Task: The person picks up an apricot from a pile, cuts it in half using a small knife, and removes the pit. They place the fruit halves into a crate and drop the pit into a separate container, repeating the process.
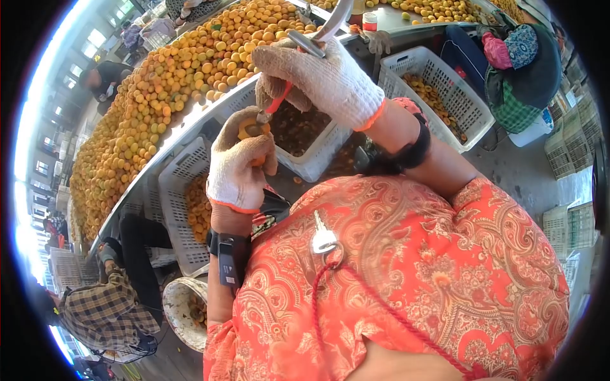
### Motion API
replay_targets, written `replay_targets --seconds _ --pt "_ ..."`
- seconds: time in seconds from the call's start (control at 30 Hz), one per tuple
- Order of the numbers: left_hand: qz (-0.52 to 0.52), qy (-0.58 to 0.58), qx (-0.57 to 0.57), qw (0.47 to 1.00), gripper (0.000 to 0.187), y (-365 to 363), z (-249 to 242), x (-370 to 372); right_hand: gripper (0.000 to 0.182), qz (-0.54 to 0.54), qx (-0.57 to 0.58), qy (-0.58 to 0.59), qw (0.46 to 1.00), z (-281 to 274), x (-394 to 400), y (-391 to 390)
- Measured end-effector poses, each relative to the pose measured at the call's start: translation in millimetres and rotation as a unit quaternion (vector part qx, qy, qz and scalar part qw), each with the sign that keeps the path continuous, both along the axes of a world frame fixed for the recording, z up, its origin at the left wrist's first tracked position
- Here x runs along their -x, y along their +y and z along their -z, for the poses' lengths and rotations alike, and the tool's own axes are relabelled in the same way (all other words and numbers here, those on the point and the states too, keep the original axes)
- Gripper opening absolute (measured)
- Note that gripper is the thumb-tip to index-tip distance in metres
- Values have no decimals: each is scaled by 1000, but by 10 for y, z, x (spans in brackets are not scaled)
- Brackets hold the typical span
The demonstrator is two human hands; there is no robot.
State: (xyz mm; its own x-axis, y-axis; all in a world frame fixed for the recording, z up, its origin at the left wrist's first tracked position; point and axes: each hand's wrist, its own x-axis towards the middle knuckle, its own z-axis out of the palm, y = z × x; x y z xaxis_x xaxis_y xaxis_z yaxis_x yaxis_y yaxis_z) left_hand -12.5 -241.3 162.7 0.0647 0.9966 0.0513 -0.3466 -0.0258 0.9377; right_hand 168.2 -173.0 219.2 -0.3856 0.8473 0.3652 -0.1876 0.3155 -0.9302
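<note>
My left hand (238, 162), in a white knitted glove with a stained palm, is closed around an orange apricot (251, 129). Just above it my right hand (327, 82), gloved the same way, grips a hand tool (278, 100) with a red part and a small metal tip against the apricot. Curved metal pieces (330, 22) stick out from the top of the right fist; my fingers hide how they join the tool. Under both hands stands a light plastic crate (314, 162) with dark brownish contents that I cannot make out clearly.
Apricots are heaped on a long metal-edged table (184, 136) ahead. Beside me stand a crate (184, 165) and another crate (467, 101), both with apricot pieces, and a dirty white bucket (184, 295). Co-workers sit at left (111, 305) and right (527, 82).
</note>
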Motion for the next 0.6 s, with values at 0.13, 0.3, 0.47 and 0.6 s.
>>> replay_targets --seconds 0.13,0.3,0.47,0.6 --pt "-25 -26 30 999 45 -40 -28 -98 38 -23 -63 33 997 84 50 87" --pt "12 -90 26 996 44 -37 -32 -175 38 -178 68 269 944 56 148 75" --pt "48 -141 36 988 42 -46 -12 -259 47 -224 163 324 905 92 179 89" --pt "28 -130 38 990 41 -77 5 -317 51 -219 187 334 898 188 193 149"
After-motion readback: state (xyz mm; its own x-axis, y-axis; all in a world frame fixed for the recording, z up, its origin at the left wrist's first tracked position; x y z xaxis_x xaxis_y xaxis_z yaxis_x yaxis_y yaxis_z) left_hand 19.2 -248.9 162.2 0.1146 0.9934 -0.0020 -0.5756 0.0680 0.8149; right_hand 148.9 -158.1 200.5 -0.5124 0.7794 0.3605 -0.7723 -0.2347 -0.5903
